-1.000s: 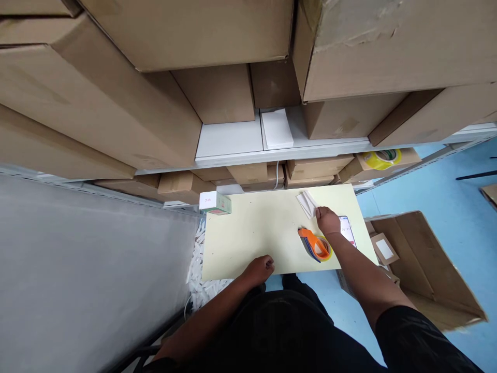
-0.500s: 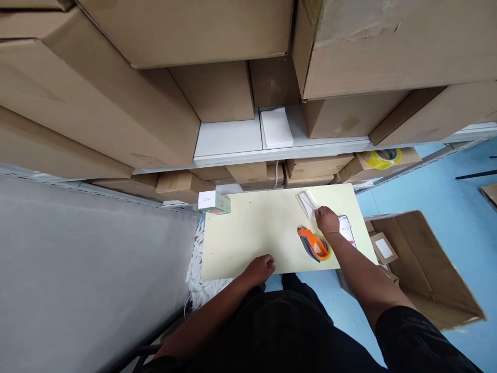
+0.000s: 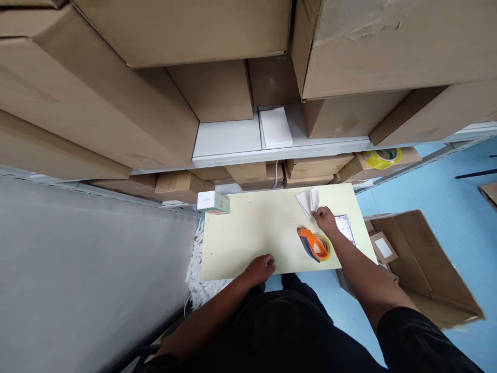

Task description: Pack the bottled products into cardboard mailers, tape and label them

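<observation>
Near the table's back right, my right hand (image 3: 325, 219) pinches the lower edge of a folded white paper (image 3: 314, 199), whose upper flap stands raised. A second part of white paper (image 3: 304, 202) lies flat just left of it. My left hand (image 3: 261, 269) rests curled at the front edge of the pale yellow table (image 3: 240, 233), with nothing visible in it. Between the hands lies an orange tape dispenser (image 3: 313, 243) with a yellow-edged roll. A phone (image 3: 345, 228) lies partly hidden behind my right wrist.
A small white-and-green box (image 3: 214, 202) stands at the table's back left corner. Cardboard boxes (image 3: 221, 93) fill the shelf (image 3: 229, 140) ahead, with a white paper stack (image 3: 276, 127) among them. A yellow tape roll (image 3: 382, 157) sits at right; an open carton (image 3: 430, 269) stands on the floor.
My right hand has shifted slightly left and lifted one side of the white paper, so it now spreads into two flaps. My left hand stays in place.
</observation>
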`<state>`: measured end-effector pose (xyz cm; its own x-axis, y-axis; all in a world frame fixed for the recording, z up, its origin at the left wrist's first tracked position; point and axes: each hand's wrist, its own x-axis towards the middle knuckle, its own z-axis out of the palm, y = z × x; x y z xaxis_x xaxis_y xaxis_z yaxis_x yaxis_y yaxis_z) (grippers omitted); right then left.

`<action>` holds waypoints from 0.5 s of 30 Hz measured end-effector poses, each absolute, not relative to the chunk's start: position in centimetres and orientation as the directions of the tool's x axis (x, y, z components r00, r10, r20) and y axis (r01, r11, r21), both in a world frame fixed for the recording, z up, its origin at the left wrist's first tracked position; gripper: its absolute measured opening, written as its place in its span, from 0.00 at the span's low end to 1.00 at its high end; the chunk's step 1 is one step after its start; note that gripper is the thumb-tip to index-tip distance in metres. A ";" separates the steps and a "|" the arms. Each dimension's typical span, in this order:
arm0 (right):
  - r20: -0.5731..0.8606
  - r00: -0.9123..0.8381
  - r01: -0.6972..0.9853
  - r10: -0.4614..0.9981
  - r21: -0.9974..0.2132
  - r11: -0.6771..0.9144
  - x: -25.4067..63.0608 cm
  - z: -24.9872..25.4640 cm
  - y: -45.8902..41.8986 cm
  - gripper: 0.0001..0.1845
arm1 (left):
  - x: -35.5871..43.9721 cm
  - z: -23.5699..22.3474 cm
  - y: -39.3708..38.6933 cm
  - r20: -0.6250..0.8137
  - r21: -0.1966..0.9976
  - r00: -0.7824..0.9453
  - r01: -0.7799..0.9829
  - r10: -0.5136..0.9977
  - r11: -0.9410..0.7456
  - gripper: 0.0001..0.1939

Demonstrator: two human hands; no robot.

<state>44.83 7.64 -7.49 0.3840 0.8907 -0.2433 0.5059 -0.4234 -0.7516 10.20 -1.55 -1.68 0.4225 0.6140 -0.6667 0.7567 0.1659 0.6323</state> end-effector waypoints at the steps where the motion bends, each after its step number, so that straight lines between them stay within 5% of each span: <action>1: -0.273 0.367 0.486 0.889 -0.759 -0.433 44.8 -7.6 7.6 0.21 | 10.1 -1.8 -1.6 -0.670 0.629 0.420 0.759 0.613 0.168 0.12; 8: -0.395 0.262 0.349 0.880 -0.812 -0.468 44.5 -8.3 7.5 0.25 | 10.6 -1.9 -1.1 -0.619 0.677 0.435 0.718 0.654 0.163 0.12; 15: -0.210 0.236 0.622 0.949 -0.717 -0.313 43.8 -7.6 7.1 0.24 | 21.3 0.0 9.9 -0.325 0.812 0.447 0.584 0.833 0.003 0.14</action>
